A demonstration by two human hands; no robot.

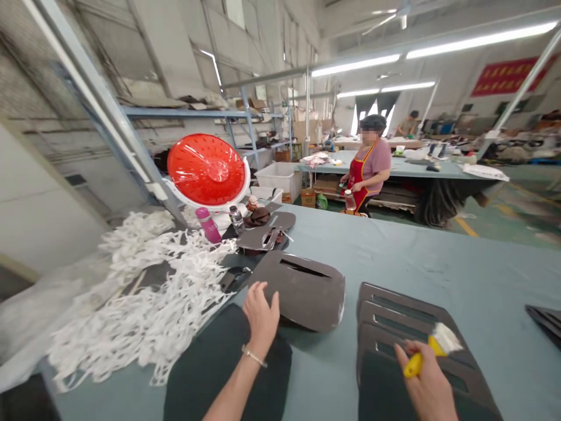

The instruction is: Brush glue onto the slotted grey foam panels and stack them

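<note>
My left hand, with a bracelet at the wrist, has its fingers apart at the near left edge of a dark grey slotted panel. Under that wrist lies a plain dark panel. At the right, my right hand grips a yellow-handled brush, its whitish bristles pointing up and right. The brush is over a row of overlapping dark slotted panels. Whether the bristles touch them I cannot tell.
White tangled strips cover the table's left side. Beyond them are a pink bottle, a dark bottle and a red round basin. More dark pieces lie far right. A person stands beyond the table.
</note>
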